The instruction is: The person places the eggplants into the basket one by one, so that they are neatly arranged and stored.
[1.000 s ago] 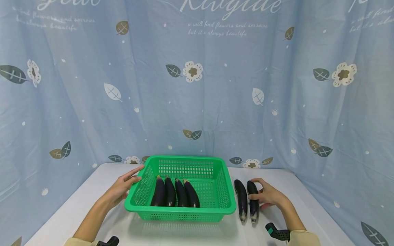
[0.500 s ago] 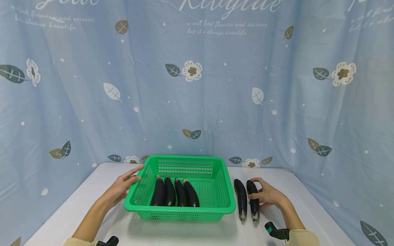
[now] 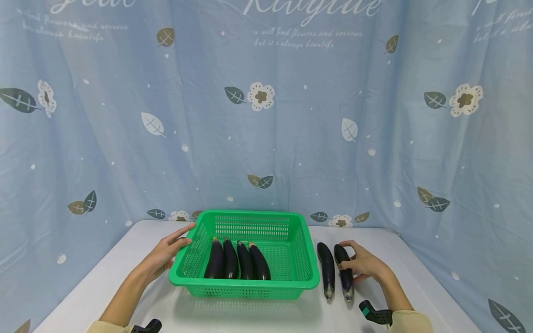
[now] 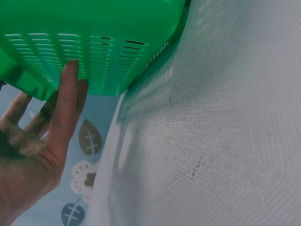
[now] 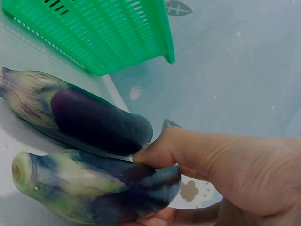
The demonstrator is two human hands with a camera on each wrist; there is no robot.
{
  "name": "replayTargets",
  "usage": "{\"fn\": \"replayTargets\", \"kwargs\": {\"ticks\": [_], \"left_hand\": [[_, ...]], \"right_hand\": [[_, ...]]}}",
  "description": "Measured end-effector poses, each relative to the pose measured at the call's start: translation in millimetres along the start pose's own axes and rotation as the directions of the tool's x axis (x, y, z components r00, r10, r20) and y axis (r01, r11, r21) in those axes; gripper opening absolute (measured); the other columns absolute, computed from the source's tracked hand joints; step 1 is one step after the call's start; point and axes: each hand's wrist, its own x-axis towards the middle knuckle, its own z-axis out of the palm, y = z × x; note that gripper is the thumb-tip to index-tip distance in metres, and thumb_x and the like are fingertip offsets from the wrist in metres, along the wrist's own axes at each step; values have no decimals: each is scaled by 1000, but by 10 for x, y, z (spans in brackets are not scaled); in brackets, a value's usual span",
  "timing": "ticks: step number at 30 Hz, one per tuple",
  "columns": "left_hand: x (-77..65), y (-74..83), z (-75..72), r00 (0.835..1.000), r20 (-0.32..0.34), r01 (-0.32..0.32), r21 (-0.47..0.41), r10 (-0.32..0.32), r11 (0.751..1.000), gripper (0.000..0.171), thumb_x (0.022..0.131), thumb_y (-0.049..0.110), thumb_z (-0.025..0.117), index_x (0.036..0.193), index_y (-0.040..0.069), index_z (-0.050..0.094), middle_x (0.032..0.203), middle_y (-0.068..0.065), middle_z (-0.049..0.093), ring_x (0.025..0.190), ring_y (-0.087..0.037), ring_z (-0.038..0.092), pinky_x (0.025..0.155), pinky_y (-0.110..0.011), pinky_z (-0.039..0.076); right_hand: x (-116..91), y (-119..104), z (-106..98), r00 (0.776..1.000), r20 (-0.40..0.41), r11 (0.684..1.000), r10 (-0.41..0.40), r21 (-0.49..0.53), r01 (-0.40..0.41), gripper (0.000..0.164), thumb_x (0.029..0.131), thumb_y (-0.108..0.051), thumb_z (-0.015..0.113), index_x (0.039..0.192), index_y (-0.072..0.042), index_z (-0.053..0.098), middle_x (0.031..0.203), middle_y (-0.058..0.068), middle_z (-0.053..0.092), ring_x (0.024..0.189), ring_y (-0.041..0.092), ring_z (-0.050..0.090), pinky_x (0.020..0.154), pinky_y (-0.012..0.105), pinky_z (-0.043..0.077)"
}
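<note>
A green plastic basket (image 3: 250, 283) stands mid-table with several dark eggplants (image 3: 244, 263) side by side inside it. My left hand (image 3: 161, 253) touches the basket's left side, fingers fairly straight against the rim; in the left wrist view a fingertip (image 4: 70, 66) meets its slotted outer wall. To the right of the basket, two eggplants lie lengthwise. My right hand (image 3: 366, 263) holds the outer eggplant (image 3: 346, 282) between thumb and fingers, over its far half. Just left of it lies the other eggplant (image 3: 327, 273). Part of the right fingers is hidden behind the held eggplant.
The white table (image 3: 241, 319) ends at a blue curtain (image 3: 291, 152) printed with leaves and flowers, hanging behind and on both sides. A black wrist camera mount (image 3: 376, 315) sits at the right wrist; another (image 3: 146, 326) is at the left.
The near end of the eggplant in my right hand has swung slightly right, widening its gap from the neighbouring eggplant. The left hand and the basket stay put.
</note>
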Motion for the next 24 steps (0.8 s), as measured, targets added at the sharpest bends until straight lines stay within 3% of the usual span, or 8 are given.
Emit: {"fn": "replayTargets", "kwargs": {"ticks": [3, 5, 7, 10, 11, 15, 20, 24], "left_hand": [[0, -9, 3, 1000, -6, -6, 9, 6, 1000, 64, 99, 41, 56, 155, 34, 27, 166, -15, 7, 148, -45, 15, 45, -26, 27], [1, -12, 6, 1000, -13, -3, 21, 3, 1000, 63, 99, 42, 55, 155, 35, 28, 166, -15, 9, 124, -47, 48, 44, -25, 27], [1, -12, 9, 1000, -18, 1, 30, -1, 1000, 63, 99, 42, 55, 155, 36, 28, 165, -16, 10, 96, -51, 50, 44, -24, 27], [3, -6, 11, 1000, -16, 5, 27, -5, 1000, 63, 99, 42, 55, 155, 36, 28, 166, -16, 9, 102, -58, 48, 46, -24, 30], [3, -5, 11, 1000, -13, 4, 24, -4, 1000, 63, 99, 42, 55, 155, 35, 28, 166, -15, 9, 129, -53, 43, 46, -24, 30], [6, -1, 10, 1000, -20, 3, 31, -2, 1000, 62, 99, 42, 55, 155, 36, 28, 166, -15, 10, 133, -51, 40, 46, -24, 30], [3, 4, 7, 1000, -24, 0, 38, 1, 999, 63, 99, 42, 56, 155, 35, 29, 165, -17, 13, 92, -26, 56, 43, -23, 28], [1, 8, 6, 1000, -12, 0, 22, 0, 1000, 64, 98, 41, 57, 155, 34, 28, 164, -20, 13, 52, -18, 12, 42, -21, 27]], "right_hand": [[1, 3, 4, 1000, -2, 1000, -3, -6, 3, 77, 80, -14, 75, 146, -10, 36, 104, 24, 58, 81, 26, 63, 58, 43, 58], [5, 8, 6, 1000, -7, 1000, -1, -7, 1, 77, 80, -14, 75, 146, -11, 36, 105, 23, 58, 81, 26, 63, 58, 43, 58], [1, 7, 4, 1000, -6, 1000, -5, -8, 5, 76, 80, -15, 75, 146, -10, 36, 105, 24, 58, 81, 25, 63, 58, 43, 58], [-8, 8, -5, 1000, -5, 1000, -4, -4, 4, 76, 80, -15, 74, 146, -10, 36, 105, 24, 59, 80, 25, 63, 59, 43, 58], [-12, 8, -10, 1000, -5, 1000, -5, -2, 5, 76, 81, -15, 74, 146, -10, 36, 105, 23, 59, 80, 25, 63, 59, 43, 58], [-28, 0, -27, 1000, -6, 1000, -15, 2, 15, 76, 82, -15, 73, 147, -9, 35, 106, 23, 60, 79, 24, 64, 60, 44, 58], [-47, -30, -49, 999, -14, 999, -31, -11, 30, 75, 82, -15, 73, 147, -9, 36, 107, 24, 59, 79, 24, 64, 59, 44, 58], [-58, -53, -67, 999, -22, 999, -41, -20, 41, 75, 82, -16, 73, 147, -9, 36, 106, 24, 59, 78, 23, 64, 58, 42, 58]]}}
